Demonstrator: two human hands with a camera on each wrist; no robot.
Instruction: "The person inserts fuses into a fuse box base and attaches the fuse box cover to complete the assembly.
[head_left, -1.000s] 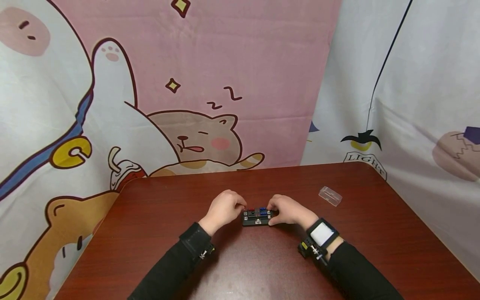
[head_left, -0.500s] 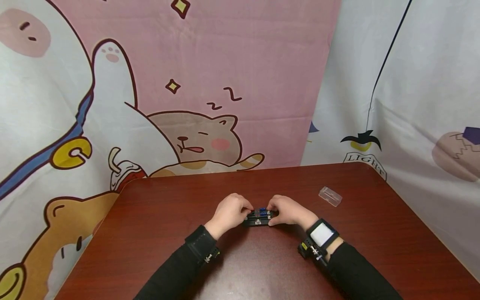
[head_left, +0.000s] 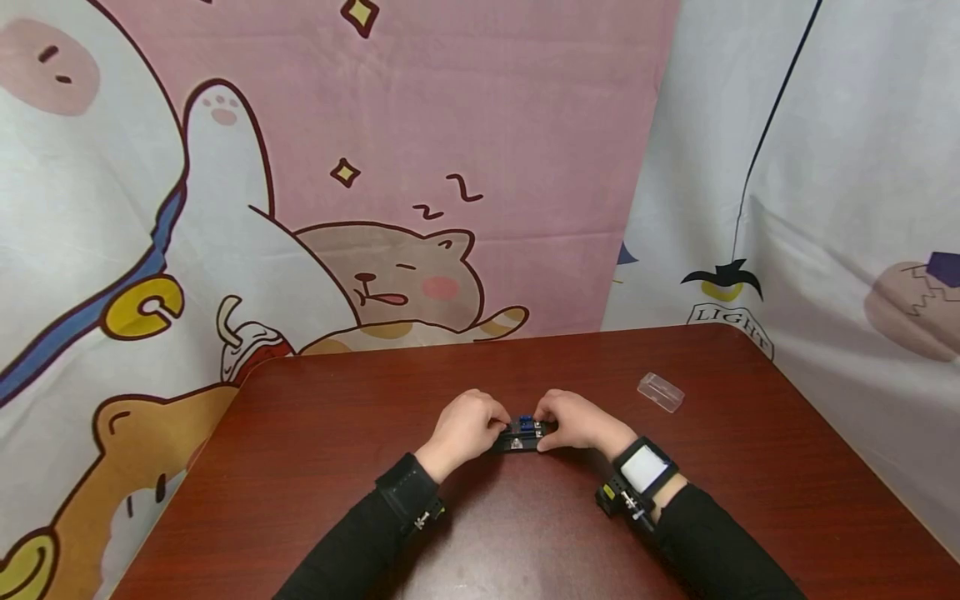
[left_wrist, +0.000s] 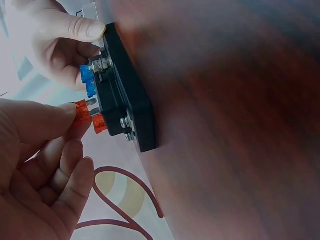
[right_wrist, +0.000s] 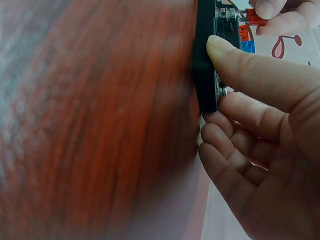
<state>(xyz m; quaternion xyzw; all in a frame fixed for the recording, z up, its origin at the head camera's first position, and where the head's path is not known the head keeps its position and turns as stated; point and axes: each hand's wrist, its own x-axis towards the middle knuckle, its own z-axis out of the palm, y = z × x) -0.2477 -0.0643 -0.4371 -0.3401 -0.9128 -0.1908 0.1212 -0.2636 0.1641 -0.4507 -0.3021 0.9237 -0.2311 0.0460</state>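
Observation:
A black fuse block [head_left: 517,445] with metal screw terminals sits on the table between both hands. My left hand [head_left: 465,427] pinches a red blade fuse [left_wrist: 81,111] between thumb and fingertip. In the left wrist view, the fuse's metal prongs show, pointing at the block's top. Beside it another red fuse [left_wrist: 99,123] is seated in the block, and blue fuses [left_wrist: 87,74] stand in slots further along. My right hand [head_left: 579,423] grips the block's right end, its thumb [right_wrist: 225,50] on the front edge of the base.
A clear plastic cover [head_left: 661,392] lies on the brown table [head_left: 585,533] to the right, beyond the right hand. A cartoon-printed cloth [head_left: 555,167] hangs behind the table's back edge. Each forearm carries a strapped wrist camera.
My left hand has moved right, from the block's left end to over its middle, covering the left part of the block. The right hand keeps its place on the block.

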